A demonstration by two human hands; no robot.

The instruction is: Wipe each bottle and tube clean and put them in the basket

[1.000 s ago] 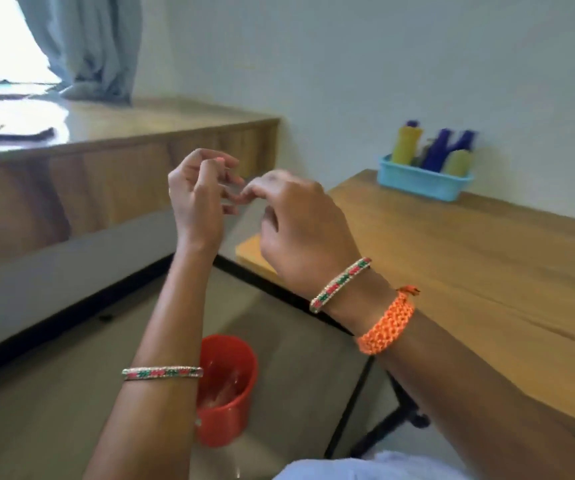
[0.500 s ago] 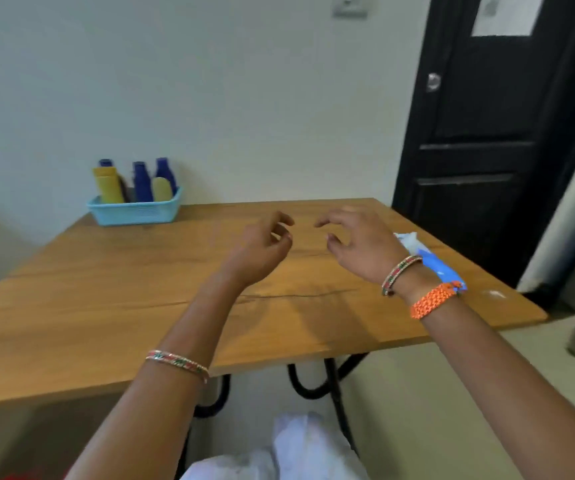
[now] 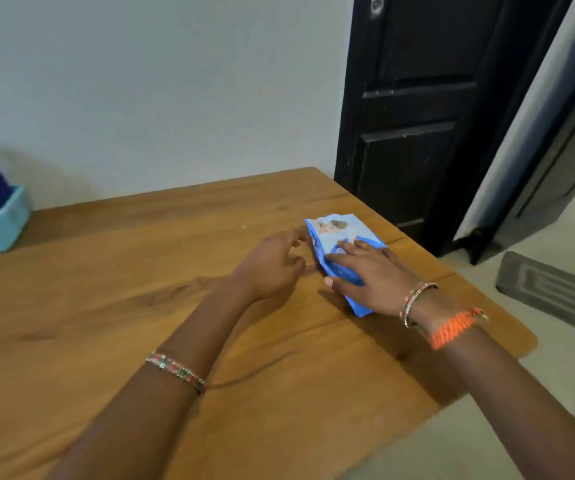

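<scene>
Basket (image 3: 0, 226) cut off at left, contents blurred

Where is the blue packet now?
In the head view, the blue packet lies on the table near its far right corner, by the black door. The right hand rests on it.

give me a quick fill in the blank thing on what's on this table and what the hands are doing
1. The right hand rests on a ____ wipes pack.
2. The left hand holds ____.
3. The light blue basket stands at the table's far ____ side, against the wall.
4. The door behind the table is ____ in colour.

Missing words: blue; nothing; left; black
</scene>
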